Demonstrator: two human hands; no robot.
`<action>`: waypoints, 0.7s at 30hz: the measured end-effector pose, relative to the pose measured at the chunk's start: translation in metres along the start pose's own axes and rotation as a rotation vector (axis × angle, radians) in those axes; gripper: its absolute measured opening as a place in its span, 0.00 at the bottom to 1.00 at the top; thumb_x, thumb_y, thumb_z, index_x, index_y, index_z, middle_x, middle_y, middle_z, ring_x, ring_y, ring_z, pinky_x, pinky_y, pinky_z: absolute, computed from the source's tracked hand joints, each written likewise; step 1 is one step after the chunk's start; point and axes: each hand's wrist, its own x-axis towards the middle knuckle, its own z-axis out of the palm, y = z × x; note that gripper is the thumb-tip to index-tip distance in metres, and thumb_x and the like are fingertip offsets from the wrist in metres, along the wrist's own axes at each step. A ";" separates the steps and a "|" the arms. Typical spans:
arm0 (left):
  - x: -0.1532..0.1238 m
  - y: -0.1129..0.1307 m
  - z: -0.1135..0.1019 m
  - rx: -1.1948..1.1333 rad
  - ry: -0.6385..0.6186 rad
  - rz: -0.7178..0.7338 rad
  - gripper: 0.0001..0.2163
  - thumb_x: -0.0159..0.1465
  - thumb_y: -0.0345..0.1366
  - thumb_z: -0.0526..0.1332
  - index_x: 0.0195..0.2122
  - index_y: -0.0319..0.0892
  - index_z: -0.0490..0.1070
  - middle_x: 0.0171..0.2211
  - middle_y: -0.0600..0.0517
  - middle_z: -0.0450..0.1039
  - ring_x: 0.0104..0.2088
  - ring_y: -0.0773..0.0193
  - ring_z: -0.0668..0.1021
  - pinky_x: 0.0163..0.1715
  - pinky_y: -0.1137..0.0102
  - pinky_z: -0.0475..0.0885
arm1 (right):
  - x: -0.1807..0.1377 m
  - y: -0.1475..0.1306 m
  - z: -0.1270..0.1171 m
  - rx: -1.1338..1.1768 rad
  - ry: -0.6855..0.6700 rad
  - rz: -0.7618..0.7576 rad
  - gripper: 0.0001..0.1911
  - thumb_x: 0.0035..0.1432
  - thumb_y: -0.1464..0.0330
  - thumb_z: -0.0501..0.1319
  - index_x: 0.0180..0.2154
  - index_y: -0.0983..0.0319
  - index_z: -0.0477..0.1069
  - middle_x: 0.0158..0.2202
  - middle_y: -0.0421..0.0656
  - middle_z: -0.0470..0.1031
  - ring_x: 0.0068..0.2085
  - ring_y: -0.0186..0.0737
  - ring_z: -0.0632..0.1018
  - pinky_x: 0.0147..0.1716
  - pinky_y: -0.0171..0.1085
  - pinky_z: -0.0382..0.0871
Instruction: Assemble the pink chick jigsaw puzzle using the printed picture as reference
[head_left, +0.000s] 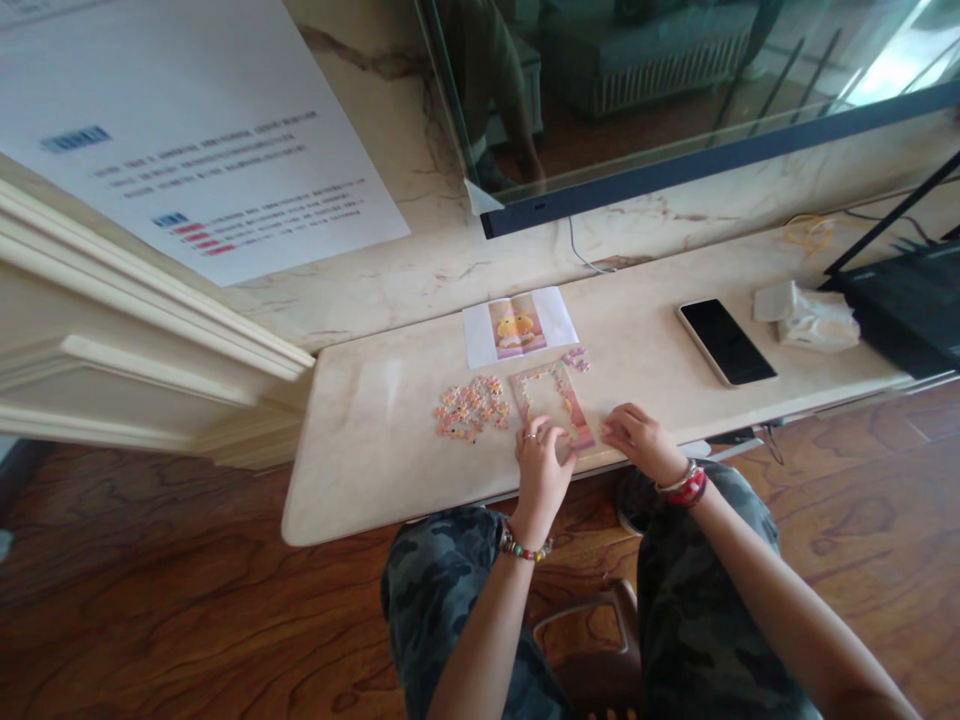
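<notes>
A partly assembled jigsaw puzzle [584, 433] lies on the pale ledge, with joined pieces forming a border around a light middle. My left hand [541, 465] rests over its lower left part, fingers bent and the thumb apart from them. Just off the puzzle's lower right corner is my right hand [637, 438], its fingertips pinched together; whatever is between them is too small to make out. Loose puzzle pieces [471, 408] are spread in a pile to the left. A small cluster of purple pieces [577, 359] sits by the upper right corner.
Behind the puzzle is a paper sheet with a printed yellow picture [517, 326]. A phone [726, 342], a tissue pack [814, 318] and a black router [907, 300] stand to the right. A television [645, 100] hangs above the ledge [360, 440].
</notes>
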 end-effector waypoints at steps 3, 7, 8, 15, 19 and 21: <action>-0.006 -0.002 -0.005 -0.033 0.024 0.011 0.10 0.51 0.31 0.62 0.35 0.43 0.66 0.43 0.48 0.62 0.46 0.59 0.66 0.46 0.61 0.63 | -0.004 -0.005 -0.001 0.035 0.051 0.075 0.09 0.52 0.63 0.56 0.32 0.62 0.66 0.25 0.42 0.68 0.25 0.33 0.70 0.26 0.33 0.67; -0.015 -0.005 -0.009 -0.036 0.038 0.009 0.10 0.53 0.30 0.60 0.37 0.43 0.66 0.43 0.48 0.62 0.44 0.60 0.66 0.44 0.63 0.65 | -0.006 -0.021 0.004 0.176 0.119 0.185 0.12 0.49 0.60 0.58 0.32 0.62 0.69 0.24 0.41 0.70 0.23 0.32 0.70 0.23 0.32 0.66; -0.017 -0.006 -0.010 -0.031 0.029 0.024 0.11 0.54 0.31 0.59 0.39 0.43 0.65 0.43 0.48 0.62 0.44 0.61 0.66 0.44 0.63 0.65 | -0.005 -0.027 0.007 0.227 0.126 0.219 0.12 0.48 0.60 0.58 0.31 0.61 0.70 0.24 0.41 0.71 0.23 0.32 0.70 0.23 0.32 0.66; -0.015 -0.007 -0.014 0.073 -0.002 0.104 0.10 0.56 0.34 0.57 0.40 0.43 0.66 0.43 0.47 0.63 0.45 0.60 0.66 0.45 0.62 0.66 | 0.003 -0.054 0.032 0.476 0.091 0.399 0.12 0.49 0.61 0.57 0.29 0.62 0.72 0.19 0.40 0.73 0.21 0.34 0.73 0.23 0.32 0.68; -0.011 -0.011 -0.015 0.107 -0.011 0.124 0.08 0.57 0.35 0.56 0.38 0.43 0.67 0.43 0.47 0.63 0.45 0.60 0.66 0.44 0.61 0.66 | 0.004 -0.054 0.032 0.401 -0.004 0.364 0.12 0.51 0.62 0.55 0.30 0.62 0.73 0.17 0.38 0.71 0.20 0.33 0.72 0.22 0.31 0.67; -0.011 -0.013 -0.015 0.119 -0.034 0.147 0.07 0.58 0.36 0.55 0.37 0.43 0.68 0.44 0.47 0.63 0.45 0.60 0.65 0.45 0.61 0.65 | 0.005 -0.053 0.030 0.330 -0.001 0.289 0.11 0.52 0.63 0.55 0.29 0.61 0.73 0.19 0.39 0.73 0.22 0.33 0.73 0.24 0.32 0.67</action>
